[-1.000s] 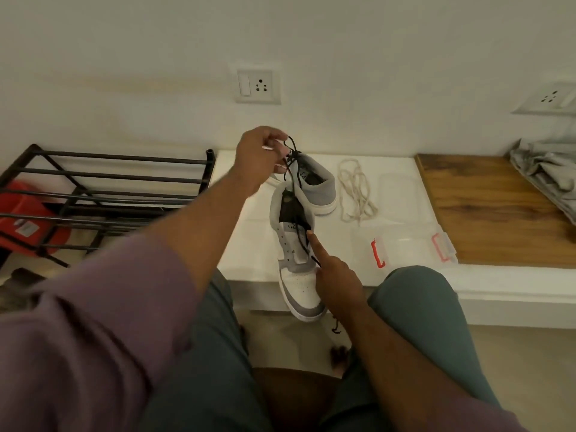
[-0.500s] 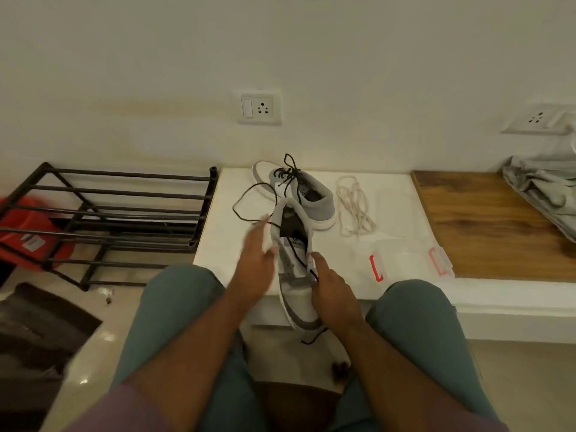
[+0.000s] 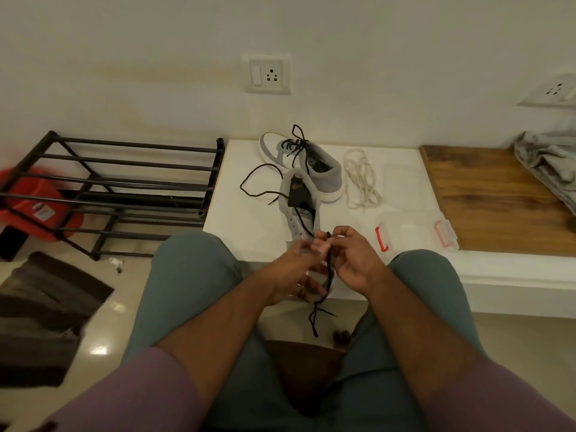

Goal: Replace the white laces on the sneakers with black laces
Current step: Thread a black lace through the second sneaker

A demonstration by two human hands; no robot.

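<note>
Head view shows both hands' fingers (image 3: pixel 338 236) pinching the black lace (image 3: pixel 328 269) over the near sneaker (image 3: pixel 299 210), whose long axis runs straight away from them on the worktop (image 3: pixel 240 213).

Your clothing: mauve-purple sleeves (image 3: pixel 149 397), pushed up, forearms bare. Teal-green trousers (image 3: pixel 190 275) over both knees. Left hand (image 3: pixel 296 275): ring on one finger. Right hand (image 3: pixel 352 260): no jewellery visible.
</note>
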